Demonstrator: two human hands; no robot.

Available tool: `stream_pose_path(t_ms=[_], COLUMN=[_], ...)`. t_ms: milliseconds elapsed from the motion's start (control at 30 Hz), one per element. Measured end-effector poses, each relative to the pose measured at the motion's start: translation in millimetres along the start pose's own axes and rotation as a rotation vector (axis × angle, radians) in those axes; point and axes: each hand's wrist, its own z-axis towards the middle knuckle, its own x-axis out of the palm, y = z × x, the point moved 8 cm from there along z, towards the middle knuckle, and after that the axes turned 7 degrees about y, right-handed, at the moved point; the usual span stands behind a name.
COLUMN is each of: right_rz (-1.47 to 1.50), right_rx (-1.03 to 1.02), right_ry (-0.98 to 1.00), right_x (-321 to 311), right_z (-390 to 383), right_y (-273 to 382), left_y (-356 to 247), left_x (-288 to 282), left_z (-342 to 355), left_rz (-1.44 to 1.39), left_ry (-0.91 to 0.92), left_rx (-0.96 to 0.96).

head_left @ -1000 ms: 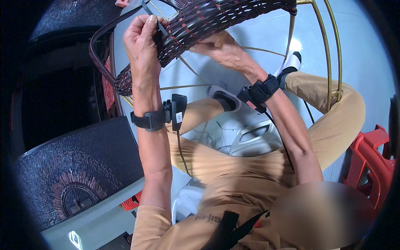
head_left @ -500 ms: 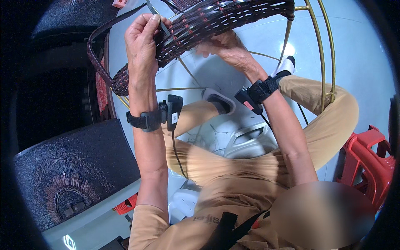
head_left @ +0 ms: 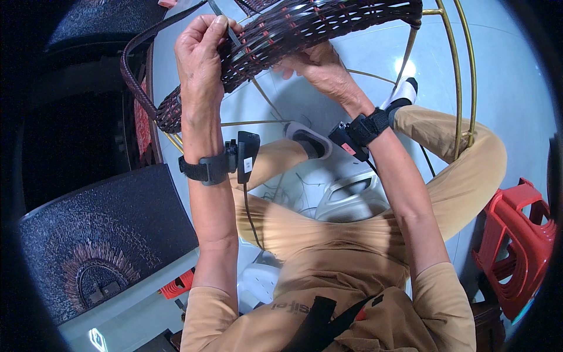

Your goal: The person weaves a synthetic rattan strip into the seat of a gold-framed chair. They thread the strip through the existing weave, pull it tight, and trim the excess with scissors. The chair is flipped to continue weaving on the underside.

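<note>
Left fingers (head_left: pixel 216 29) pinch a thin grey strip (head_left: pixel 234 37), upper left, probably springy, best gripped flat-on; right fingers (head_left: pixel 291 66) I can't tell.

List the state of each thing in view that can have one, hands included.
Left hand: closed, pinching the grey strip.
Grey strip: held, lying across the weave.
Right hand: at woven piece's underside, fingertips partly hidden; grip unclear.
Woven piece: openwork, gaps showing.
Gold metal frame: rods bare at right.
Left wrist strap: fastened.
Right wrist strap: fastened.
Red stool: unoccupied.
</note>
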Motion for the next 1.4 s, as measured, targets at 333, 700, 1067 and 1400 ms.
stream_pose_path(t_ms=[333, 700, 1067, 1400], right_rz=[0.027, -0.212, -0.282, -0.222], right_rx=[0.097, -0.179, -0.17, -0.175], right_ry=[0.004, -0.311, -0.293, -0.223], right_x=[4, -14, 7, 10], right_z=[3, -9, -27, -22], right_y=[-24, 0, 26, 23], left_y=[-2, -4, -3, -1], left_x=[1, 2, 0, -4], left_z=[-3, -4, -4, -4], left_rz=[-0.015, 0.014, -0.007, 0.014], left_ry=[-0.038, -0.04, -0.035, 0.0], left_rx=[0.005, -0.011, 0.024, 0.032])
